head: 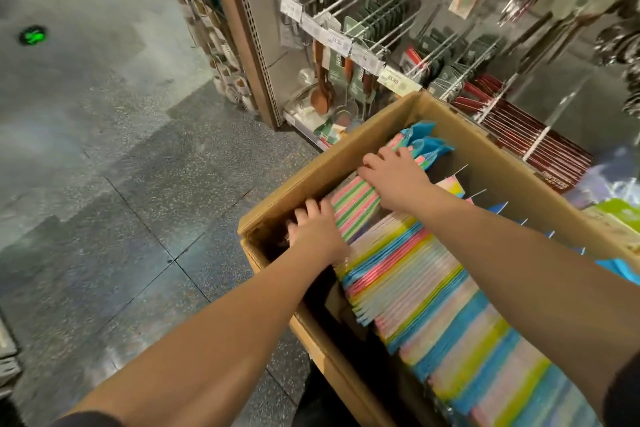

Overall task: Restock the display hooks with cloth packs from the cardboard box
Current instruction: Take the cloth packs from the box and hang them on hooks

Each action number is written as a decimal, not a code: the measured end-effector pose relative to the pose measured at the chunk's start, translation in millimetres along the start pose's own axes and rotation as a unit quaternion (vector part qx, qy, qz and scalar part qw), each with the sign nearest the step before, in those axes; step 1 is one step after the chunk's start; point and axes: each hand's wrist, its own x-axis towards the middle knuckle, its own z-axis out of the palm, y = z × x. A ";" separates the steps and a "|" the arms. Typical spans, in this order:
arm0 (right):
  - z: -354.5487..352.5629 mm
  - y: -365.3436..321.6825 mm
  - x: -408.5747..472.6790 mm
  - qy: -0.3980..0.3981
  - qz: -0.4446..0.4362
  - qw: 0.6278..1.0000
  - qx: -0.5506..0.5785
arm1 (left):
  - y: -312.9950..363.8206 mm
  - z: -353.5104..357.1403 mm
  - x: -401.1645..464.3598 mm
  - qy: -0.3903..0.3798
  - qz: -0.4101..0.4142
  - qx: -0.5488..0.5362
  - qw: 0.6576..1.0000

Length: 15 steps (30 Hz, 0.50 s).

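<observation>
Head view, only one camera. Both hands are down inside the cardboard box, at its far end. Box sits open-topped in front of the display hooks.

Left hand: at the near-left side of a bundle of cloth packs, fingers curled over its edge, reaching into the dark gap between packs and box wall. Looks like a grip on the bundle, fingertips hidden.

Right hand: lies on top of the same bundle, fingers bent down over the far side. Gripping it from above.

Cloth packs fill most of the box, standing on edge in a long row of pink, blue, yellow and green stripes. A few blue-wrapped ones lie loose beyond the right hand.

Hooks carry dark-carded items with price tags at their tips. Red packs lie just beyond the box's far wall. Grey speckled floor at left. Frame is slightly motion-blurred.
</observation>
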 end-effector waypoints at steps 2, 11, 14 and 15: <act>-2.5 0.3 0.3 -0.010 -0.011 1.000 -0.015 | 0.9 2.0 -1.3 -0.015 -0.002 -0.008 1.000; -49.5 2.1 -24.5 0.019 -0.103 0.994 -0.033 | -19.3 -4.8 -37.9 0.068 0.025 -0.042 0.996; -78.2 6.1 -48.7 0.023 -0.107 0.993 -0.044 | -24.3 -14.2 -64.9 0.113 0.043 -0.044 0.992; -88.0 6.1 -59.4 0.030 -0.114 0.992 -0.050 | -24.5 -16.8 -76.2 0.121 0.051 -0.040 0.991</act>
